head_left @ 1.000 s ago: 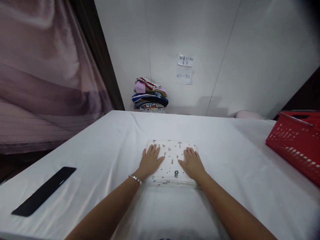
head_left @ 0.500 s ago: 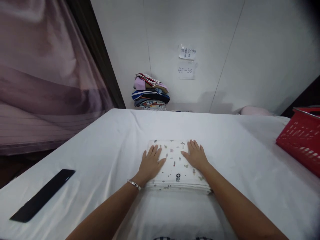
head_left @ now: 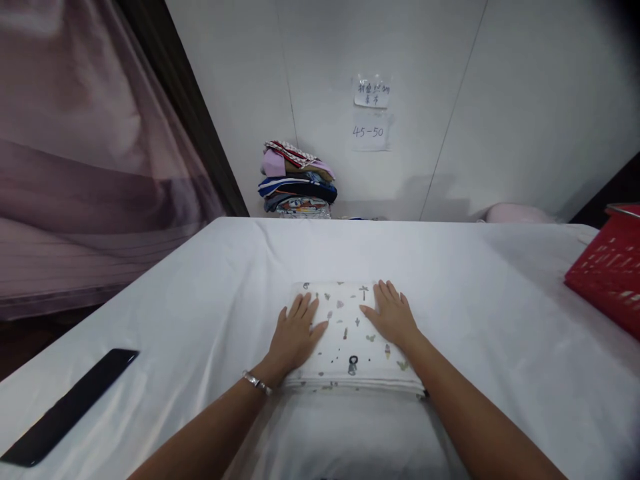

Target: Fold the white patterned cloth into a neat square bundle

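- Head view, near centre: folded white cloth (head_left: 350, 333) with small printed figures, lying flat on the white-covered table (head_left: 200, 313), layered edges facing the near side.
- Left hand (head_left: 295, 337) flat on the cloth's left half, palm down, fingers released and spread, pointing far; thumb angled right toward the middle of the cloth.
- Silver bracelet (head_left: 256, 382) around the left wrist, just near of the cloth's left near corner.
- Right hand (head_left: 391, 315) flat on the cloth's right half, palm down, fingers released and lightly spread, set a little farther than the left hand.
- Nothing grasped by either hand; both simply pressed on the fabric, a strip of printed cloth bare between them.
- Both forearms stretched in from the near edge, converging on the cloth.
- Far left on the table, near edge: black flat slab (head_left: 67, 407), lying at a slant, well apart from the cloth.
- Right edge: red plastic basket (head_left: 607, 267), partly cut off, resting on the table, well apart from the hands.
- Beyond the table's far edge, against the white wall: stack of folded coloured clothes (head_left: 297, 180).
- On the wall, right of the stack: two paper notes (head_left: 371, 110), the lower one reading 45-50.
- Far right, beyond the table's far edge: pale pink rounded thing (head_left: 517, 213), too indistinct to identify.
- Left side: mauve curtain (head_left: 85, 167) hanging beside a dark frame.
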A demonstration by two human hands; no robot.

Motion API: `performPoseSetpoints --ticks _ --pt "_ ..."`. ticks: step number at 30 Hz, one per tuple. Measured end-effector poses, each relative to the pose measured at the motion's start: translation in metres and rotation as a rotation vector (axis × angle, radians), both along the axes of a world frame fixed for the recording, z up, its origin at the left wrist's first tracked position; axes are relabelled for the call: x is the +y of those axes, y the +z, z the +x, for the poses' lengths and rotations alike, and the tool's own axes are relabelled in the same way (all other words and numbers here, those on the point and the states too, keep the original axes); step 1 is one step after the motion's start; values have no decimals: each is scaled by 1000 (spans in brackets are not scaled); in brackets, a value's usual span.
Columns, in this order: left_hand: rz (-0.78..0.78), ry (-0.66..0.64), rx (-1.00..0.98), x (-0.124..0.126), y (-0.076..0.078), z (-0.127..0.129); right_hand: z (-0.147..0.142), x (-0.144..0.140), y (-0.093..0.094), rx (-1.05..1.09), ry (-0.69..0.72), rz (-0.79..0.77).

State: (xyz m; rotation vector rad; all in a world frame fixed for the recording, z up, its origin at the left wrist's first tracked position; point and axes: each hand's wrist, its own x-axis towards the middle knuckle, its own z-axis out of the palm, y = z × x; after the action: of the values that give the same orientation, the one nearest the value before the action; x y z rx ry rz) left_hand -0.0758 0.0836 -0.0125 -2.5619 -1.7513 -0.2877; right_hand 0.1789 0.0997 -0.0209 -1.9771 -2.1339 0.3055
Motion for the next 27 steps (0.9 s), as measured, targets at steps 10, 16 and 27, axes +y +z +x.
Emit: performPoseSetpoints --ticks 10,16,27 --pt "-30 25 15 2 2 1 0 0 4 62 6 -46" --pt "-56 52 14 2 4 1 1 -1 7 71 21 -62" --pt "-84 86 16 0 5 3 0 -1 9 78 5 -98"
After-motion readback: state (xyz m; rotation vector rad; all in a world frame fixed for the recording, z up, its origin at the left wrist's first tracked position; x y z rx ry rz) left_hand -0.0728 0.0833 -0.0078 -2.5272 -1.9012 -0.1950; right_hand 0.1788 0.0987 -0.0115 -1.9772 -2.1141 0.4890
